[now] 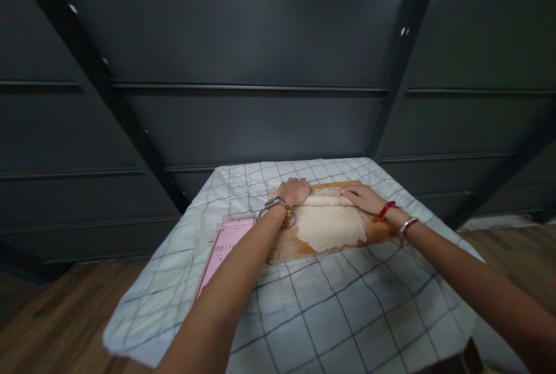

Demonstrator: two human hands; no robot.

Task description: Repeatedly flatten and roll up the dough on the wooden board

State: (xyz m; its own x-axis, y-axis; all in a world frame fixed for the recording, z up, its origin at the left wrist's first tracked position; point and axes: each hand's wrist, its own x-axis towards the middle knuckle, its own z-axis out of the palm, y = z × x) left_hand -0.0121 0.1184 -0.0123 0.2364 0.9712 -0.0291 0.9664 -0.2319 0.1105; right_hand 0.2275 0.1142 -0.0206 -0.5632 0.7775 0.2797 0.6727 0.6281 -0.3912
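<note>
A pale sheet of dough [332, 228], uneven at its edges, lies flat on a wooden board [284, 250]. Across the far part of the dough rests a light-coloured rolling pin [328, 198], lying sideways. My left hand [294, 190] covers the pin's left end, fingers curled over it. At the other end, my right hand [365, 196] presses down with its fingers over the pin. Both ends of the pin are hidden under my hands.
A pink phone [226, 252] showing a timer lies left of the board, partly behind my left forearm. A white checked cloth [313, 316] covers the table. Dark metal panels [256, 131] stand right behind it. Wooden flooring [65, 304] shows at both sides.
</note>
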